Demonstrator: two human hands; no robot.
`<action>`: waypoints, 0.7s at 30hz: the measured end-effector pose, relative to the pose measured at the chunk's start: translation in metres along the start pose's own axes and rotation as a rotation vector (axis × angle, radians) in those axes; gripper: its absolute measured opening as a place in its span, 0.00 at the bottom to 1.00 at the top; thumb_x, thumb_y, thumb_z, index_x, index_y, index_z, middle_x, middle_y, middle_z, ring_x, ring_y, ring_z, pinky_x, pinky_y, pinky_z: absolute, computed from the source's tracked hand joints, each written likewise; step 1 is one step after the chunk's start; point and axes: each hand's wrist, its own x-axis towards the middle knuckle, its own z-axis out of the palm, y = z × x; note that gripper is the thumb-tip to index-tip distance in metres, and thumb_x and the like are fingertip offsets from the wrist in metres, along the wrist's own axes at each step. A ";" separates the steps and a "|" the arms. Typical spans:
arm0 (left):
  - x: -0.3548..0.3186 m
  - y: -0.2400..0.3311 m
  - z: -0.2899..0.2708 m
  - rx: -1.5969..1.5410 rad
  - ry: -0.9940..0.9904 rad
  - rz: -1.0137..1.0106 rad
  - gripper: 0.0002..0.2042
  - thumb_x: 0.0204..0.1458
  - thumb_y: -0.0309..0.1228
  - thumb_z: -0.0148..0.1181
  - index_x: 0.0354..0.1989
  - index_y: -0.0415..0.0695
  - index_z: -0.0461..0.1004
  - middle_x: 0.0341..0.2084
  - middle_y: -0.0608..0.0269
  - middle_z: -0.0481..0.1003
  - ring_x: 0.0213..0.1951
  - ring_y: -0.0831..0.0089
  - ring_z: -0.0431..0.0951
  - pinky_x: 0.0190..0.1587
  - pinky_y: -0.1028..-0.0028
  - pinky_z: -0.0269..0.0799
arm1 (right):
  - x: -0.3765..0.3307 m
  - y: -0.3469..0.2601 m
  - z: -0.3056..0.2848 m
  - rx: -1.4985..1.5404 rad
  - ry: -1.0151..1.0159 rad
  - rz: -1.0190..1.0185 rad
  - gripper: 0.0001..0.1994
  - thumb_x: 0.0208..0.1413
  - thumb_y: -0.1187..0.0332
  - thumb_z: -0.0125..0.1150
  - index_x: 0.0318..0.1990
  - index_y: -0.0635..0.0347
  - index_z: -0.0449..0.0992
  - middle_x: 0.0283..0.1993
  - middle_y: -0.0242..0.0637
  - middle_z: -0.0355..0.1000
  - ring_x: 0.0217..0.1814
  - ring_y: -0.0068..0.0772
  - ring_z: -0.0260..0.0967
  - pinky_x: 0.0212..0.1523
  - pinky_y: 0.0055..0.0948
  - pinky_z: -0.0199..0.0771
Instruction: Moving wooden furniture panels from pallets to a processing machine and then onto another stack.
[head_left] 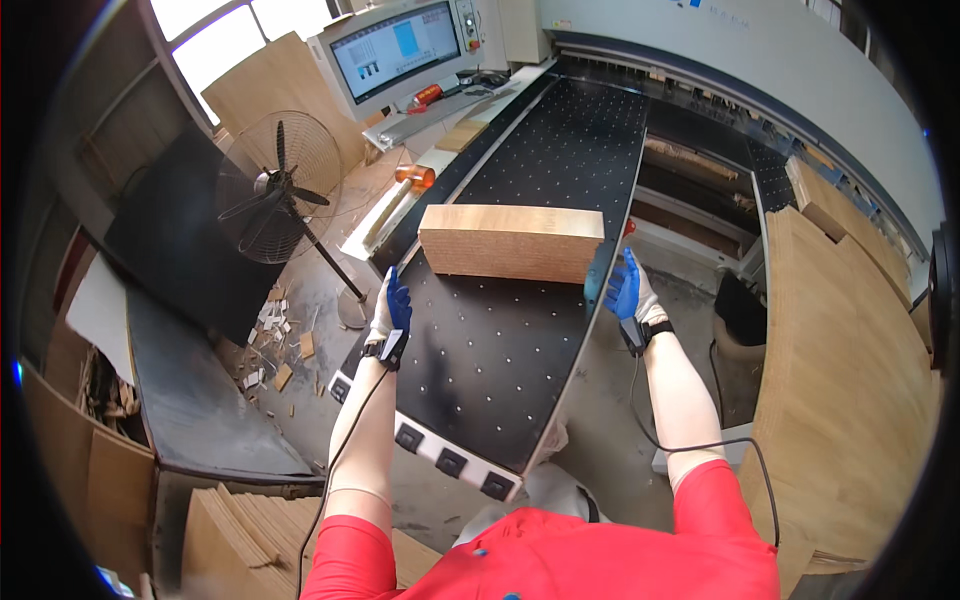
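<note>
Black dotted worktable [500, 390], ctr frame: bears panel stack [510, 250], upper ctr, set crosswise, prob. so both ends are reachable. Your L hand [394, 308], R hand [630, 288]: gloved, fingers loosely extended, holding nothing, either side of stack.

Board stack [512, 246] on table [490, 350], fan [278, 184] to left
</note>
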 end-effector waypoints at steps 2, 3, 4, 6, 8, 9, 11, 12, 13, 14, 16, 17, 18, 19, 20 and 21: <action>0.034 0.016 0.014 0.065 0.077 -0.025 0.23 0.59 0.58 0.54 0.15 0.64 0.57 0.13 0.81 0.52 0.16 0.81 0.52 0.21 0.75 0.42 | 0.059 0.007 -0.013 0.038 0.067 0.043 0.49 0.48 0.26 0.56 0.65 0.61 0.62 0.54 0.41 0.67 0.57 0.39 0.65 0.59 0.41 0.64; 0.046 0.026 0.015 0.106 0.138 -0.031 0.24 0.59 0.58 0.54 0.15 0.64 0.57 0.13 0.81 0.53 0.16 0.81 0.52 0.20 0.75 0.43 | 0.083 0.012 -0.008 0.040 0.151 0.079 0.47 0.48 0.26 0.56 0.62 0.61 0.65 0.49 0.38 0.69 0.52 0.36 0.67 0.55 0.38 0.67; 0.069 0.022 0.034 0.134 0.070 -0.034 0.24 0.58 0.60 0.53 0.17 0.63 0.57 0.13 0.81 0.54 0.15 0.81 0.50 0.19 0.74 0.42 | 0.112 0.014 -0.055 0.221 -0.180 0.051 0.43 0.48 0.26 0.56 0.57 0.57 0.68 0.46 0.35 0.70 0.48 0.33 0.66 0.49 0.35 0.66; 0.117 -0.019 0.113 0.163 -0.081 -0.107 0.21 0.61 0.60 0.47 0.44 0.56 0.72 0.35 0.67 0.74 0.34 0.77 0.72 0.37 0.75 0.63 | 0.119 -0.016 -0.192 0.425 -0.825 0.112 0.36 0.48 0.26 0.56 0.48 0.49 0.74 0.40 0.29 0.71 0.39 0.27 0.65 0.37 0.29 0.64; 0.127 0.018 0.020 0.232 0.048 -0.050 0.28 0.62 0.60 0.45 0.58 0.52 0.72 0.47 0.61 0.77 0.45 0.74 0.76 0.48 0.74 0.68 | 0.148 0.031 -0.033 0.336 -0.164 0.108 0.37 0.48 0.25 0.55 0.49 0.48 0.74 0.39 0.28 0.70 0.38 0.26 0.65 0.37 0.29 0.63; 0.131 0.040 -0.031 0.122 -0.097 -0.025 0.31 0.64 0.60 0.42 0.64 0.49 0.65 0.55 0.60 0.72 0.54 0.72 0.71 0.57 0.72 0.61 | 0.134 0.030 0.052 0.182 0.123 0.142 0.37 0.47 0.24 0.54 0.49 0.47 0.74 0.39 0.28 0.70 0.37 0.26 0.65 0.37 0.29 0.63; 0.162 0.022 -0.009 -0.033 -0.393 -0.095 0.35 0.65 0.59 0.39 0.71 0.46 0.58 0.63 0.58 0.67 0.63 0.70 0.67 0.66 0.70 0.55 | 0.129 0.017 0.010 0.238 0.056 0.118 0.39 0.49 0.25 0.52 0.55 0.47 0.72 0.47 0.31 0.70 0.47 0.29 0.66 0.46 0.31 0.65; 0.168 0.012 0.009 0.029 -0.438 -0.088 0.36 0.64 0.61 0.39 0.70 0.44 0.60 0.63 0.61 0.68 0.62 0.72 0.67 0.66 0.69 0.56 | 0.124 0.016 -0.017 0.290 -0.057 0.113 0.41 0.52 0.25 0.50 0.62 0.47 0.69 0.55 0.35 0.71 0.56 0.31 0.67 0.56 0.32 0.66; 0.172 0.008 0.020 0.095 -0.461 -0.055 0.38 0.63 0.63 0.39 0.68 0.42 0.61 0.62 0.64 0.68 0.62 0.73 0.67 0.66 0.69 0.57 | 0.126 0.019 -0.023 0.285 -0.020 0.096 0.41 0.52 0.25 0.50 0.62 0.47 0.69 0.55 0.35 0.71 0.56 0.31 0.67 0.56 0.32 0.66; 0.182 0.001 0.018 0.092 -0.403 0.048 0.36 0.64 0.61 0.38 0.69 0.43 0.60 0.63 0.64 0.68 0.62 0.73 0.66 0.67 0.69 0.56 | 0.134 0.025 -0.013 0.325 -0.004 -0.037 0.37 0.56 0.28 0.46 0.61 0.46 0.70 0.56 0.32 0.71 0.57 0.30 0.67 0.57 0.33 0.67; 0.191 -0.015 0.034 0.102 -0.351 0.072 0.35 0.65 0.60 0.39 0.69 0.43 0.60 0.64 0.65 0.65 0.64 0.75 0.62 0.68 0.71 0.51 | 0.140 0.035 -0.017 0.351 0.065 -0.328 0.31 0.65 0.37 0.41 0.65 0.47 0.67 0.64 0.29 0.69 0.65 0.31 0.65 0.64 0.36 0.64; 0.185 -0.015 0.037 0.110 -0.327 0.072 0.35 0.65 0.60 0.40 0.69 0.43 0.60 0.64 0.65 0.65 0.65 0.76 0.60 0.69 0.72 0.49 | 0.136 0.038 -0.014 0.351 0.086 -0.338 0.31 0.65 0.37 0.41 0.65 0.47 0.67 0.64 0.29 0.69 0.65 0.31 0.65 0.64 0.36 0.64; 0.185 -0.021 0.035 0.090 -0.329 0.049 0.35 0.65 0.60 0.41 0.69 0.44 0.60 0.64 0.66 0.65 0.65 0.76 0.60 0.69 0.72 0.48 | 0.128 0.040 -0.012 0.331 0.075 -0.350 0.31 0.66 0.38 0.41 0.66 0.47 0.66 0.65 0.29 0.68 0.65 0.32 0.64 0.65 0.36 0.64; 0.186 -0.018 0.024 0.079 -0.327 0.042 0.35 0.64 0.59 0.42 0.69 0.44 0.60 0.64 0.66 0.65 0.65 0.76 0.60 0.69 0.72 0.47 | 0.125 0.042 0.001 0.317 0.048 -0.364 0.31 0.66 0.39 0.41 0.66 0.48 0.65 0.65 0.29 0.68 0.66 0.32 0.64 0.65 0.36 0.63; 0.186 -0.019 0.011 0.080 -0.317 0.091 0.34 0.64 0.59 0.44 0.69 0.45 0.61 0.64 0.66 0.65 0.65 0.76 0.60 0.69 0.71 0.48 | 0.120 0.048 0.013 0.287 0.051 -0.358 0.31 0.66 0.39 0.40 0.67 0.48 0.64 0.67 0.30 0.66 0.68 0.32 0.62 0.66 0.36 0.62; 0.188 -0.017 -0.002 0.044 -0.299 0.021 0.33 0.64 0.58 0.44 0.68 0.45 0.63 0.64 0.65 0.66 0.64 0.75 0.61 0.68 0.70 0.49 | 0.115 0.055 0.026 0.307 0.049 -0.365 0.31 0.67 0.39 0.39 0.68 0.48 0.63 0.68 0.30 0.66 0.69 0.33 0.61 0.68 0.37 0.60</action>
